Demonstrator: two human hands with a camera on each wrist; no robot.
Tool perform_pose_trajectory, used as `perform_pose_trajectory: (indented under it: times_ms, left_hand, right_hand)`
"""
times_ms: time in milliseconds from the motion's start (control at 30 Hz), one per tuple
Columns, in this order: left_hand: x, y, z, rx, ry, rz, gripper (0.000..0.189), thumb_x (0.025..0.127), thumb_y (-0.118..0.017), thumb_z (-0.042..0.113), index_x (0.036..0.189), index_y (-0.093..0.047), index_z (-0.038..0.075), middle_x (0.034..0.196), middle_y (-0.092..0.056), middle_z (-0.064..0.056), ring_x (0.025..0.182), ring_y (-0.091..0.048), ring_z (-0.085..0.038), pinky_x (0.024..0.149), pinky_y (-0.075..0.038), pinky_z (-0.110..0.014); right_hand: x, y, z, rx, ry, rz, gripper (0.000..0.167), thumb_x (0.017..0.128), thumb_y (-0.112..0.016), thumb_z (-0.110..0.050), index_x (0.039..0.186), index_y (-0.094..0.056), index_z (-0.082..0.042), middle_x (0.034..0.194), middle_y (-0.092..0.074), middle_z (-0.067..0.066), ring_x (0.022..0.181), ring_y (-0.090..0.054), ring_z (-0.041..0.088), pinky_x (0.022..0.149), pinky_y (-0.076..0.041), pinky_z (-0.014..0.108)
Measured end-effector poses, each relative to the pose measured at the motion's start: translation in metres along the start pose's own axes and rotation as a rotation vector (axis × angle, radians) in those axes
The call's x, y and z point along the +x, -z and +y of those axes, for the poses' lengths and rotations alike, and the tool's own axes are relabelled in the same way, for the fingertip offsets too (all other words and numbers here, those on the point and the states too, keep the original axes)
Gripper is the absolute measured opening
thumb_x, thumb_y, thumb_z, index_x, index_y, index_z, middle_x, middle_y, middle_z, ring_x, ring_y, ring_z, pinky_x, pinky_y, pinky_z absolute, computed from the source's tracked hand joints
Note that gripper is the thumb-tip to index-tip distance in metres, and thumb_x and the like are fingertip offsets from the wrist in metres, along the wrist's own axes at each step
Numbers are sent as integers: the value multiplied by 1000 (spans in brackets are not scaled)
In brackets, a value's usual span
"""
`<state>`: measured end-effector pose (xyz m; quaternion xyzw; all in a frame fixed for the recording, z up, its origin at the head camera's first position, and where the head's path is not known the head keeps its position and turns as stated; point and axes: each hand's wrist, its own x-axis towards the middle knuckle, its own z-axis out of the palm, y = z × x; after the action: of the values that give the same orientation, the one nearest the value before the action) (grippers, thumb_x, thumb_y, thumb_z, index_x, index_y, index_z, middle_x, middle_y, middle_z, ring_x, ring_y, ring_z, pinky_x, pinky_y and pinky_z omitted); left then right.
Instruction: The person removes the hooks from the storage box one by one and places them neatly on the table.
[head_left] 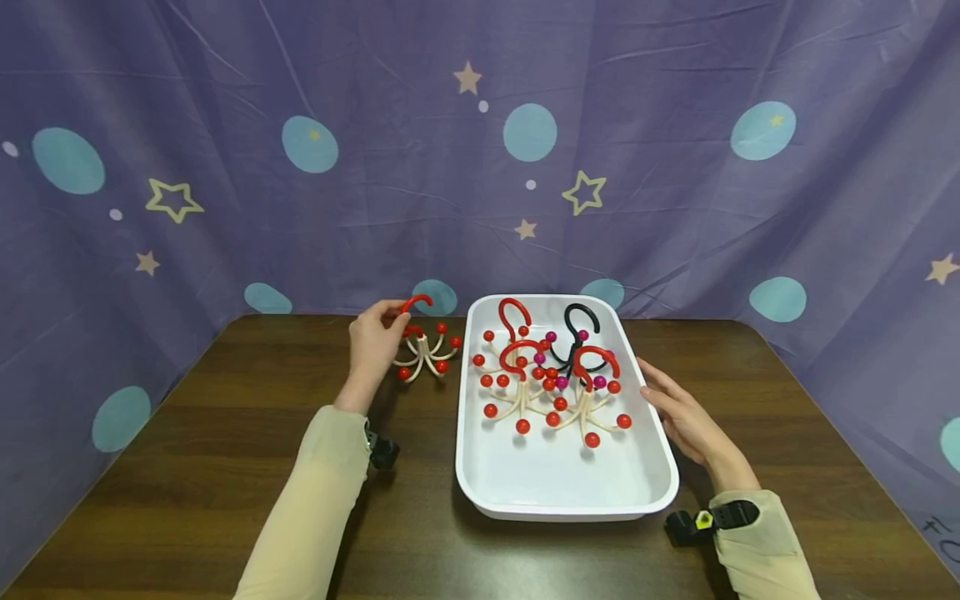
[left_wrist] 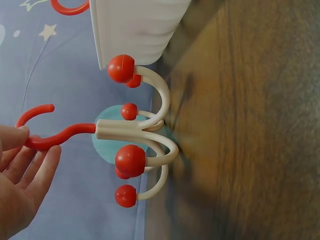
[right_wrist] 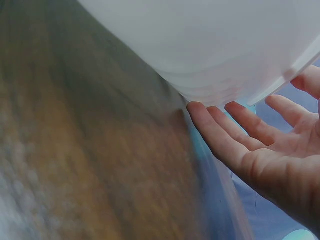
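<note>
The white tray point(head_left: 555, 487) stands on the brown bench point(head_left: 187, 467), and just to its left, beside its far half, the left hand point(head_left: 375, 343) pinches the red hook of a cream rack point(left_wrist: 120, 129) between thumb and fingers. That rack is upright, hook up, its curved arms tipped with red balls and fanned out below the stem; whether any arm touches the bench is hard to make out. At the tray's right side the right hand point(head_left: 681, 415) has its fingers extended and a little spread, touching the outer wall and rim without curling round them (the head view hides some of these fingers, but the right wrist view shows them from below). Inside the tray, toward its far end, are a red-hooked rack at the left point(head_left: 511, 333) and a black rack point(head_left: 576, 346) with purple balls at the right; nearer its middle are a front-left red rack point(head_left: 523, 392) and a front-right red rack point(head_left: 587, 402). Their arms overlap, so the lower parts of the far two are partly covered and hard to tell apart. The left wrist view cuts off most of the tray, with only part of another red hook above its edge. A patterned purple curtain point(head_left: 412, 108) hangs behind the tray.
</note>
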<state>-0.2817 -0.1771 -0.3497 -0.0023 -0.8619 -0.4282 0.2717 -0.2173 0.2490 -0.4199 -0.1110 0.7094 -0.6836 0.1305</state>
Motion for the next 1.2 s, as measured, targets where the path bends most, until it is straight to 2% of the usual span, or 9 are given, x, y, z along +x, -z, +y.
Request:
perform_pose_trajectory:
  times_ms: [333,567,833,1067,1200]
  left_hand:
    - [-2,-2,-2,16,-2,10,20,83,-64,13,102,-67,6,90,-68,-12,82,-64,-24,72,-48,-34]
    - [-3,0,2,28,-42,-3,25,83,-64,11,107,-66,7,97,-66,-12,86,-62,-24,76,-48,-37]
    - [-3,6,20,14,-100,-4,22,84,-63,11,105,-66,6,98,-65,-10,88,-62,-23,77,-49,-35]
    - [-8,6,38,-31,-195,-4,22,82,-64,5,103,-68,3,97,-64,-12,87,-63,-25,77,-50,-36]
    - [-12,4,42,-54,-200,-34,20,83,-63,6,102,-68,4,97,-64,-11,88,-63,-24,77,-50,-36]
  right_hand:
    - [0,-1,0,-4,-6,3,60,98,-40,-23,147,-8,-11,147,-14,25,104,-52,3,81,-50,32]
    - [1,0,0,-18,-18,13,60,97,-41,-25,147,-9,-12,147,-15,24,105,-51,4,82,-50,32]
    - [1,-1,0,-19,-22,16,61,97,-41,-27,147,-9,-13,146,-17,25,106,-51,7,84,-49,36]
    - [0,-1,0,-18,-13,18,60,97,-41,-25,147,-9,-11,147,-15,25,105,-52,4,82,-50,32]
    - [0,-1,0,-15,-10,18,60,97,-41,-24,147,-9,-11,147,-15,25,105,-52,4,82,-49,30]
